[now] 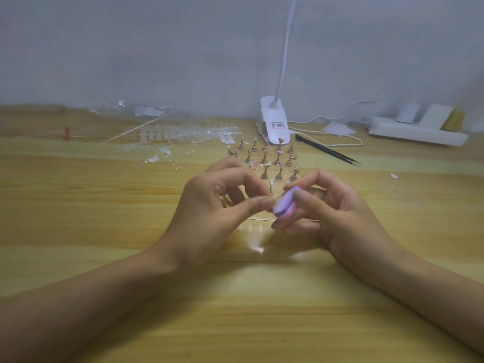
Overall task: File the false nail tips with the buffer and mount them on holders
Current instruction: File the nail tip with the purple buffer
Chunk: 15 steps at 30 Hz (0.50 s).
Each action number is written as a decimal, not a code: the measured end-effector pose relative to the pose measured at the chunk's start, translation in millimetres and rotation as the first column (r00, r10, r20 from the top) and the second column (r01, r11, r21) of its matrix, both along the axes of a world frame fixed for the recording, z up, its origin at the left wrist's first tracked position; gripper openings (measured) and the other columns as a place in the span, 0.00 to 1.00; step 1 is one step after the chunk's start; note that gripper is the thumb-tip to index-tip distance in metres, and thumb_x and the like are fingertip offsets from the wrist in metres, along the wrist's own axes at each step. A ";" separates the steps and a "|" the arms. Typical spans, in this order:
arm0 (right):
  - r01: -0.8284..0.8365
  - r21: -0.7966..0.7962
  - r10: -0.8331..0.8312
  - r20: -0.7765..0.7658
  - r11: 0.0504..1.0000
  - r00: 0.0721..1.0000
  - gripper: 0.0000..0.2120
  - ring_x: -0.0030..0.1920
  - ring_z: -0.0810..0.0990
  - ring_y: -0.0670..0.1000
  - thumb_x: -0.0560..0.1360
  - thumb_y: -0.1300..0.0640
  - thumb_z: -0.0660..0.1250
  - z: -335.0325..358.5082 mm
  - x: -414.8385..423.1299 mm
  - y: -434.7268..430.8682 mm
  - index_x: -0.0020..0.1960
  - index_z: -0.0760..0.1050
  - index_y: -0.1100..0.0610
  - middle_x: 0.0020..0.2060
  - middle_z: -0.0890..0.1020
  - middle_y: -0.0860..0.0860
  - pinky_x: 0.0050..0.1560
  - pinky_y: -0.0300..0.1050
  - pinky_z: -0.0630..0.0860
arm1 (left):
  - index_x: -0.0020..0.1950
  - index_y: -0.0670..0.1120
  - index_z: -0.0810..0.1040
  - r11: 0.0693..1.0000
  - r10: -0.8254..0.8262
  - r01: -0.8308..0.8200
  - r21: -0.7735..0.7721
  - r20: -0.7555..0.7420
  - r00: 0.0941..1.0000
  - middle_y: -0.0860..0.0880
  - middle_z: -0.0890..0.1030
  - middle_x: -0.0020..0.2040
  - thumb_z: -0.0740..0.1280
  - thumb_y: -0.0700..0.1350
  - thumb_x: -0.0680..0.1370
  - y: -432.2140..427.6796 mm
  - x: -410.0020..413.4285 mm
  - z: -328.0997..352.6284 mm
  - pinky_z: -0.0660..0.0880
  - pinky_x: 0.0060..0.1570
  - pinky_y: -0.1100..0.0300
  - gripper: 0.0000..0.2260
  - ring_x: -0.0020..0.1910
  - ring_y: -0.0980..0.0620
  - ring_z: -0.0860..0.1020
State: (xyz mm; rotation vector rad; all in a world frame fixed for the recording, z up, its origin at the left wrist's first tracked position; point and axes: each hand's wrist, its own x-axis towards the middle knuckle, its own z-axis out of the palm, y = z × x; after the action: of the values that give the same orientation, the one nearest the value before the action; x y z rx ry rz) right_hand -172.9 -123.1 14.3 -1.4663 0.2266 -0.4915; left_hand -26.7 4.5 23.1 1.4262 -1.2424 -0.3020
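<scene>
My right hand [332, 213] holds a small purple and pink buffer block [285, 205] between thumb and fingers. My left hand [222, 205] pinches something tiny between thumb and forefinger, right against the buffer's purple face; the nail tip itself is too small and blurred to make out. Behind the hands stand several gold nail holders [269, 158] in rows on a clear base. A clear strip of nail tips [251, 224] lies on the table under the hands.
Loose clear nail tips and sprues [180, 140] are scattered at the back left, near a small red item [67, 133]. A white clip lamp [275, 121] stands behind the holders. Black tweezers [327, 152] and a white power strip [416, 132] lie at the back right.
</scene>
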 end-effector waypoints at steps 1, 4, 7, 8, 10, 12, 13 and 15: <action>-0.040 -0.017 0.039 -0.013 0.999 0.999 0.10 0.41 0.86 0.57 0.73 0.55 0.72 0.2 0.2 0.6 0.48 0.73 0.59 0.44 0.85 0.61 0.40 0.45 0.82 | 0.36 0.53 0.81 1.000 -0.006 0.006 0.000 0.005 1.000 0.53 0.78 0.42 0.73 0.50 0.68 0.0 -0.3 0.3 0.67 0.34 0.72 0.03 0.34 0.54 0.76; -0.058 -0.023 0.058 -0.015 0.998 0.998 0.07 0.42 0.86 0.59 0.74 0.56 0.72 0.5 1.8 2.0 0.47 0.75 0.56 0.45 0.85 0.61 0.42 0.46 0.82 | 0.36 0.52 0.81 1.000 0.002 -0.002 -0.002 0.009 1.000 0.52 0.78 0.42 0.73 0.50 0.68 0.1 -0.9 0.6 0.68 0.34 0.72 0.03 0.34 0.54 0.76; -0.014 -0.018 0.014 -0.014 1.000 1.000 0.07 0.42 0.86 0.59 0.72 0.54 0.71 1.5 0.4 1.4 0.46 0.76 0.54 0.44 0.85 0.61 0.42 0.46 0.82 | 0.36 0.53 0.81 1.000 0.013 -0.013 0.003 0.007 1.000 0.50 0.78 0.43 0.73 0.50 0.68 0.0 -0.6 0.9 0.68 0.34 0.71 0.04 0.34 0.52 0.76; -0.048 -0.025 0.047 -0.025 0.999 0.999 0.06 0.41 0.86 0.59 0.72 0.54 0.71 2.0 1.1 2.1 0.46 0.76 0.54 0.44 0.85 0.62 0.41 0.45 0.82 | 0.36 0.53 0.81 1.000 0.012 -0.012 0.002 0.018 1.000 0.50 0.78 0.43 0.73 0.50 0.68 0.0 -1.0 0.9 0.68 0.34 0.71 0.04 0.35 0.53 0.76; -0.020 0.011 0.020 -0.022 1.000 1.000 0.10 0.40 0.86 0.59 0.70 0.53 0.72 1.8 1.6 2.9 0.46 0.75 0.57 0.41 0.85 0.62 0.39 0.44 0.82 | 0.36 0.53 0.81 1.000 0.013 -0.013 0.006 0.023 1.000 0.50 0.78 0.43 0.73 0.50 0.68 0.1 -1.5 0.8 0.68 0.34 0.72 0.03 0.35 0.53 0.76; 0.014 0.044 -0.013 -0.024 0.999 1.000 0.12 0.39 0.86 0.59 0.69 0.52 0.73 2.3 1.1 2.0 0.46 0.75 0.57 0.40 0.85 0.61 0.38 0.44 0.82 | 0.36 0.53 0.81 1.000 0.003 -0.003 0.005 0.023 1.000 0.51 0.78 0.43 0.73 0.50 0.68 0.1 -1.5 0.9 0.67 0.33 0.72 0.03 0.34 0.54 0.76; -0.019 0.022 0.020 -0.034 1.000 0.999 0.10 0.40 0.87 0.59 0.70 0.52 0.72 2.0 1.1 1.6 0.46 0.76 0.57 0.40 0.85 0.61 0.38 0.43 0.82 | 0.36 0.53 0.81 1.000 -0.001 0.001 0.001 0.026 1.000 0.52 0.78 0.42 0.73 0.50 0.68 0.2 -1.6 1.0 0.67 0.33 0.72 0.03 0.34 0.54 0.76; -0.060 0.004 0.060 -0.035 0.998 0.998 0.09 0.41 0.87 0.59 0.72 0.54 0.71 1.4 1.5 1.8 0.47 0.75 0.58 0.41 0.85 0.62 0.40 0.44 0.82 | 0.36 0.53 0.81 1.000 0.001 -0.001 -0.005 0.024 1.000 0.52 0.78 0.42 0.73 0.50 0.68 0.4 -1.5 0.7 0.67 0.33 0.72 0.03 0.34 0.56 0.76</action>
State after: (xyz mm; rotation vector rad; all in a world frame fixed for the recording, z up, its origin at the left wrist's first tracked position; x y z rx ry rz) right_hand -171.5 -121.3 15.6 -1.4757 0.2102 -0.4170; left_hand -28.1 5.0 23.8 1.4303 -1.2612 -0.2816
